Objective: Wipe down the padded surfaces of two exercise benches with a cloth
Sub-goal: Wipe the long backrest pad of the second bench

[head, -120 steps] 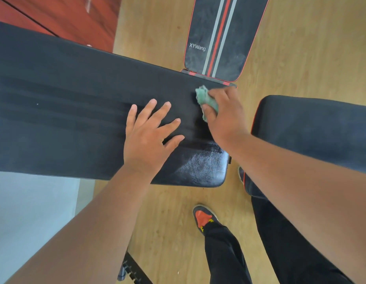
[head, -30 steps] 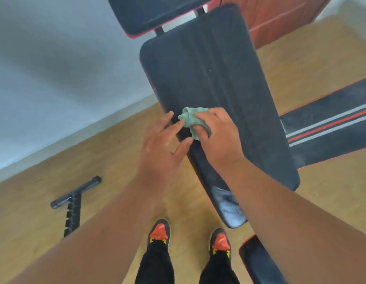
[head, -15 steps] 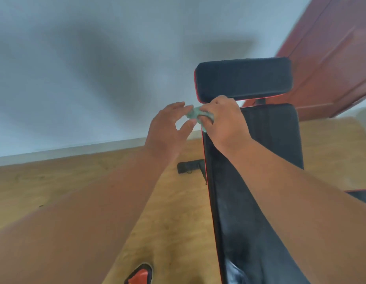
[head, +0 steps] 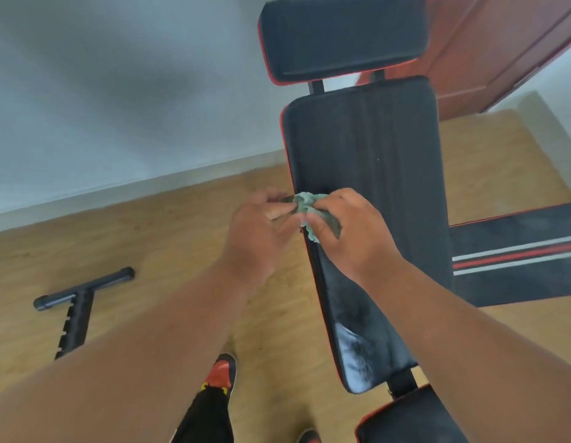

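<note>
Over the left edge of the long back pad [head: 367, 161]: green cloth [head: 311, 212], bunched small, pinched between both hands. Right hand [head: 351, 238] curled round most of the wad, left hand [head: 258, 231] nipping its near corner with thumb and fingertips; both grips clenched on cloth, neither flat on the padded surface. Soft, light, limp stuff, likely to fold or slip out of a loose pinch, so best gathered into the palm with a flat face left outward for wiping. Probably being refolded just now. Headrest pad [head: 341, 33] beyond, seat pad [head: 402, 417] nearest, striped second bench [head: 514, 260] off right, black T-shaped bar [head: 79, 295] on the wooden floor [head: 149, 238].
</note>
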